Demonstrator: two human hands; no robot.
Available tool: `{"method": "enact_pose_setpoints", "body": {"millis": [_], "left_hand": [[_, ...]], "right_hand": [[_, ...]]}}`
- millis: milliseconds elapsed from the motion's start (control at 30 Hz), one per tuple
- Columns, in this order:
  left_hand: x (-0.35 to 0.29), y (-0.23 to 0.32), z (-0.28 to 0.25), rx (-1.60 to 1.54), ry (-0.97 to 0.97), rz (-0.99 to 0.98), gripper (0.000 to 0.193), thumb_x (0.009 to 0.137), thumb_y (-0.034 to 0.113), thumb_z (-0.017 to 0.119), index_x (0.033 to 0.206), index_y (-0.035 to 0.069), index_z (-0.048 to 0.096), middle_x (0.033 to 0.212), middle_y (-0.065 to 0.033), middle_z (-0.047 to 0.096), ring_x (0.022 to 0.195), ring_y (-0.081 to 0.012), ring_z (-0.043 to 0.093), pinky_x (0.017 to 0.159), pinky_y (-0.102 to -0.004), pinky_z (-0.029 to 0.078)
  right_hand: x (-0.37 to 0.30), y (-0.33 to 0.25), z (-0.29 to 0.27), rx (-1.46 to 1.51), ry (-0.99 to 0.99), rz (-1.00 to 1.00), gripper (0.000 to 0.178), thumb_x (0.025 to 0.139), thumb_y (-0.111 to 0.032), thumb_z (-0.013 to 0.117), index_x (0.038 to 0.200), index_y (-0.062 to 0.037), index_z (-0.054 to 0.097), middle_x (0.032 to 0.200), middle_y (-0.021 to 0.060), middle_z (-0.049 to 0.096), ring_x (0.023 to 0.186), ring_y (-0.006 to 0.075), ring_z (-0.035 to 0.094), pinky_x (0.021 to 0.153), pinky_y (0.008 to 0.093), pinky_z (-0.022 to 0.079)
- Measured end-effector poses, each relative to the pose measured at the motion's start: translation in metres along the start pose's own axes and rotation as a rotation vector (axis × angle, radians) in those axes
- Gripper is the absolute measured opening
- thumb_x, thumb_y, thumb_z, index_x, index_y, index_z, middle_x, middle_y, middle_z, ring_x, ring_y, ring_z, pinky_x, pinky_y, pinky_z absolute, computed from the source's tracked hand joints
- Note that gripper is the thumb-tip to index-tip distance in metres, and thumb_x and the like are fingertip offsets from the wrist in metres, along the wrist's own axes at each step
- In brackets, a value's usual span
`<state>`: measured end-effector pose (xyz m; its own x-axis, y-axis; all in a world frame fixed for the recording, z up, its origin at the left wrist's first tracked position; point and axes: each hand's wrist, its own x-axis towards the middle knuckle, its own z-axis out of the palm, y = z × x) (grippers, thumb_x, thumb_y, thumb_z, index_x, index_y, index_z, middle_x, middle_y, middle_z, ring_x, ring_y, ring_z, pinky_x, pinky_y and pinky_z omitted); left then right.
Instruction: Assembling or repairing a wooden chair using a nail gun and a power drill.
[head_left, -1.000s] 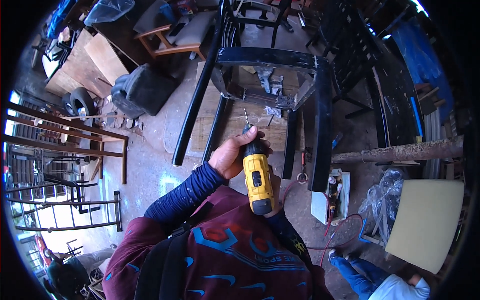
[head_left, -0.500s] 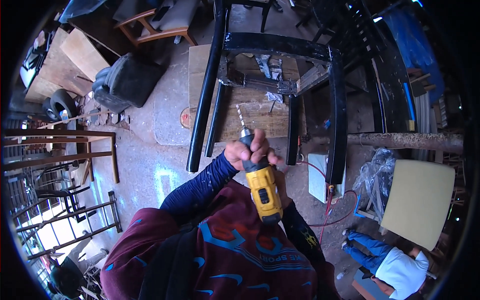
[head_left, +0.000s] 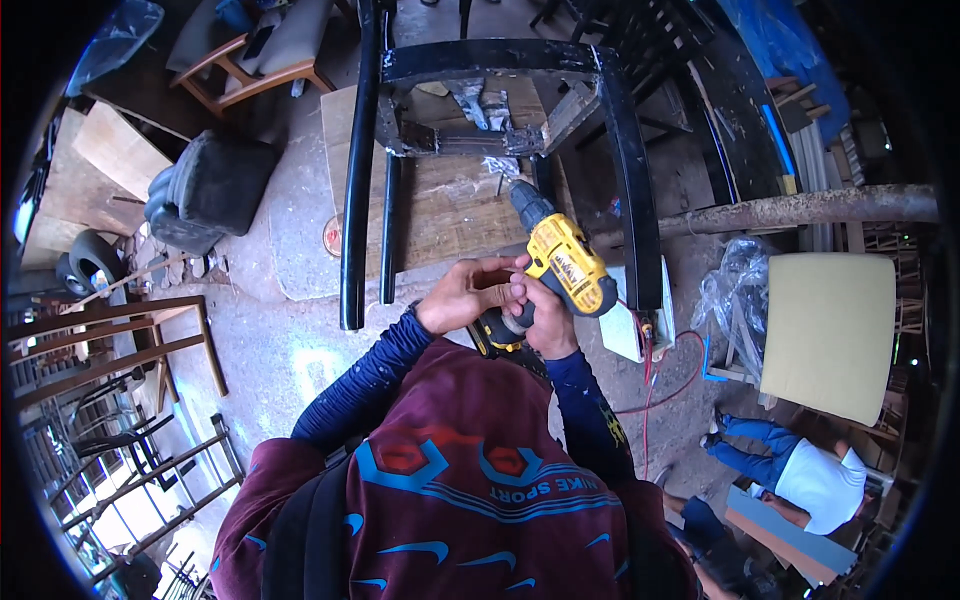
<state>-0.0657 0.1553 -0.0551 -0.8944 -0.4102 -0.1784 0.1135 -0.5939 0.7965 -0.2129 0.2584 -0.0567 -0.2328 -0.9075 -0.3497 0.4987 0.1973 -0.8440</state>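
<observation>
A yellow and black cordless drill (head_left: 570,265) points away from me, its chuck tipped up and to the left. My right hand (head_left: 550,322) is closed around its handle, in front of my chest. No bit shows in the chuck. Close beside it, my left hand (head_left: 462,296) has its fingers pinched together near the right fingertips. Whatever those fingers hold is too small to make out. Beyond both hands, a black wooden chair frame (head_left: 490,62) without a seat stands over a wooden board (head_left: 430,225) with crumpled paper on it.
A dark armchair (head_left: 215,190) stands at the left, near wooden furniture frames (head_left: 110,335). At the right are a yellowish padded panel (head_left: 828,335), clear plastic sheeting (head_left: 735,290), and a red hose (head_left: 650,400). A person (head_left: 815,485) is at the lower right, with another partly visible nearby.
The drill has turned from upright in front of me to aim beyond my hands. My left hand has left the chuck, and the bit no longer shows there. My view has shifted right.
</observation>
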Motion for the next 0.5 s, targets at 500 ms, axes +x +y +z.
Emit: {"method": "enact_pose_setpoints", "body": {"millis": [500], "left_hand": [[0.001,-0.004,0.0,-0.086,0.195,-0.043,0.049,0.094,0.019,0.073,0.133,-0.005,0.056,0.111,-0.011,0.071,0.097,-0.0176,0.068,0.085,-0.0316,0.056]], "right_hand": [[-0.028,-0.011,0.025,-0.411,-0.096,-0.02,0.016,0.098,-0.016,0.056,0.084,-0.0079,0.054,0.068,-0.0016,0.051,0.063,0.0081,0.052,0.062,0.0272,0.043]]}}
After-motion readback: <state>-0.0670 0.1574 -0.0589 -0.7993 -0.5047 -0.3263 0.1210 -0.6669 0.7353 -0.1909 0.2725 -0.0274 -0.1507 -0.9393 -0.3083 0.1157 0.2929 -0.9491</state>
